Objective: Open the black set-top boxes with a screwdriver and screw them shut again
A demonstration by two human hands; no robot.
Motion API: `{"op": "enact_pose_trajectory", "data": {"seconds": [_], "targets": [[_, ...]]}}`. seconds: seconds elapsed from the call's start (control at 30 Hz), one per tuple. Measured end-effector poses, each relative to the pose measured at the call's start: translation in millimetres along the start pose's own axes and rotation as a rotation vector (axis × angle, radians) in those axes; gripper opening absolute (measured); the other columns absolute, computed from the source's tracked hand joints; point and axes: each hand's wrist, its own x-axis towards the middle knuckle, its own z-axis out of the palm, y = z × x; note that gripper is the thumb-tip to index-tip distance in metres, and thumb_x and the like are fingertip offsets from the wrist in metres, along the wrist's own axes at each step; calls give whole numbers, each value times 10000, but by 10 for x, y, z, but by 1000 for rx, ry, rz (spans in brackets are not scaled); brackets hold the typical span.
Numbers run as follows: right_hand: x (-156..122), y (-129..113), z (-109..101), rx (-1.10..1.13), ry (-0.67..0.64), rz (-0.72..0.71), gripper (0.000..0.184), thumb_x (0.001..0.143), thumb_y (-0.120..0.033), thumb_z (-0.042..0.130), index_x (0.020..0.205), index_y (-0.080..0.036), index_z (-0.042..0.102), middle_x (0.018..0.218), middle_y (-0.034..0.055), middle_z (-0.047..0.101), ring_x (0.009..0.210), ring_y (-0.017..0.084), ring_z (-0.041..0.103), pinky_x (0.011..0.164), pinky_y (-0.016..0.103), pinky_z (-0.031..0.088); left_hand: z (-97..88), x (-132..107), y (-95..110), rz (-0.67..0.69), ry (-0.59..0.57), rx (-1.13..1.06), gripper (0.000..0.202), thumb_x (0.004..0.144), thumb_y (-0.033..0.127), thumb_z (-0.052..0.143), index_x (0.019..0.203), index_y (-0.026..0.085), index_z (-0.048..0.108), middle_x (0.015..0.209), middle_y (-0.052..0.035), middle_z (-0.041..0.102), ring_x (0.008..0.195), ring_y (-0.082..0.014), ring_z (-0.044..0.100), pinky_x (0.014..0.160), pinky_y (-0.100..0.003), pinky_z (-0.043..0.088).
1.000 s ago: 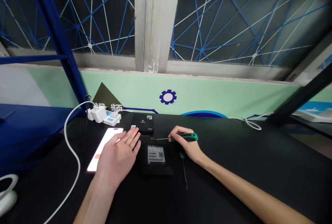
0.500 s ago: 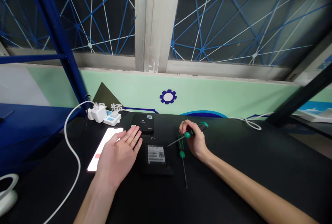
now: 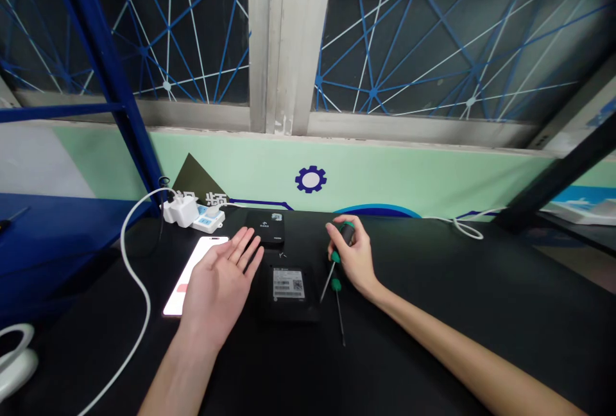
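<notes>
My left hand (image 3: 219, 291) is palm up with the fingers stretched out and nothing in it, partly covering a phone with a lit white screen (image 3: 195, 271). In my right hand (image 3: 355, 255) is a green-and-black screwdriver (image 3: 328, 280), its tip pointing down near the right side of a black box. That black box (image 3: 291, 310) lies flat and bears a white label with a square code. A second screwdriver (image 3: 341, 316) lies on the table under my right hand, its handle mostly hidden. Several small screws (image 3: 282, 255) lie just behind the box.
Another flat black box (image 3: 265, 228) lies at the back. A white power strip (image 3: 208, 218) with a plugged-in adapter (image 3: 180, 210) stands at the back left, and a white cable (image 3: 144, 300) curves down the left side. Blue frame posts (image 3: 108, 82) rise at the left.
The screwdriver in my right hand has swung from a slanted, nearly level pose to a steeper one, its tip lower. My right hand has moved slightly left; my left hand stays open.
</notes>
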Motion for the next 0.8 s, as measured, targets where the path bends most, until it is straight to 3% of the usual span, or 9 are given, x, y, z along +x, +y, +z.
{"op": "enact_pose_trajectory", "data": {"seconds": [0.13,0.23,0.33,0.43,0.5,0.63,0.8], "targets": [[23,44,-6,-187,-24,-49,245,884,-462,624,904,-233,540,552,-68,503,466,127,452,479,253,364,-31,-28,3,40,-53,98,498,909,177,525,1407,159,538,1404,-137,593,1341,-277,518,1091,-382,475],[50,79,-3,-377,-63,-115,201,877,-419,605,830,-226,573,644,-34,542,564,148,478,573,281,390,-80,-46,-3,88,-76,267,370,903,170,566,1260,153,664,1354,-138,631,1358,-283,498,1108,-364,444],[60,88,20,-569,-137,-130,179,895,-388,552,826,-230,601,700,-10,604,646,177,528,681,314,412,-164,-35,-60,195,-60,648,279,818,169,717,1092,214,743,1314,-98,651,1390,-295,447,1126,-332,383],[58,92,42,-755,-211,-181,180,906,-350,523,833,-231,637,793,23,671,777,222,575,799,365,394,-262,-4,-174,435,-21,1096,366,726,285,808,1078,233,723,1242,-97,649,1339,-358,463,1133,-437,339],[54,101,48,-831,-259,-196,175,902,-326,528,841,-230,661,837,39,700,850,250,580,825,382,376,-315,14,-254,518,-10,1264,393,699,350,813,1050,213,704,1149,-116,651,1268,-393,496,1105,-492,339],[43,120,47,-905,-325,-200,156,890,-290,546,850,-228,683,868,46,724,884,257,568,824,377,366,-361,27,-335,526,-20,1362,316,673,378,810,921,225,687,1023,-108,632,1155,-411,527,1065,-512,336],[39,111,30,-930,-355,-214,130,890,-254,549,858,-222,671,905,55,725,876,252,563,804,361,387,-359,66,-296,455,-84,1154,222,635,249,806,836,251,711,964,-89,626,1231,-407,460,1073,-474,322]]}}
